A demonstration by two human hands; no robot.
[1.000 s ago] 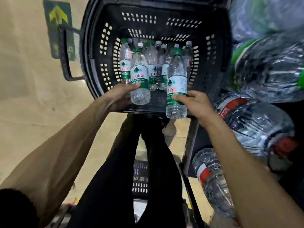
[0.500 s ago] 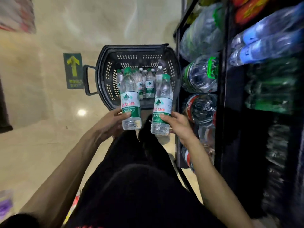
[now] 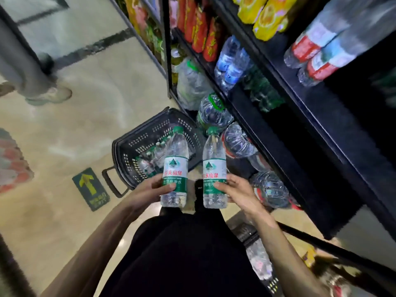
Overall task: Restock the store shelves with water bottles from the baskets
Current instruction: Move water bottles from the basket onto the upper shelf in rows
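My left hand (image 3: 150, 188) grips a clear water bottle (image 3: 175, 159) with a green cap and a green-and-white label, held upright. My right hand (image 3: 237, 190) grips a second, matching water bottle (image 3: 214, 161), also upright. Both bottles hang in front of my body, above the floor. Behind them on the floor stands the black plastic basket (image 3: 130, 146), with several more small bottles inside. The dark store shelves (image 3: 278, 146) rise to the right of my hands.
Large water jugs (image 3: 214, 112) line the bottom shelf beside the basket. Upper shelves carry blue-labelled, red-labelled and yellow drink bottles. A green arrow sticker (image 3: 91, 188) lies on the tan floor. Another person's legs and shoe (image 3: 49, 96) stand at the upper left.
Both hands have lifted their bottles up and away from the basket. My view has risen and turned toward the shelves, so the basket now looks smaller and farther off.
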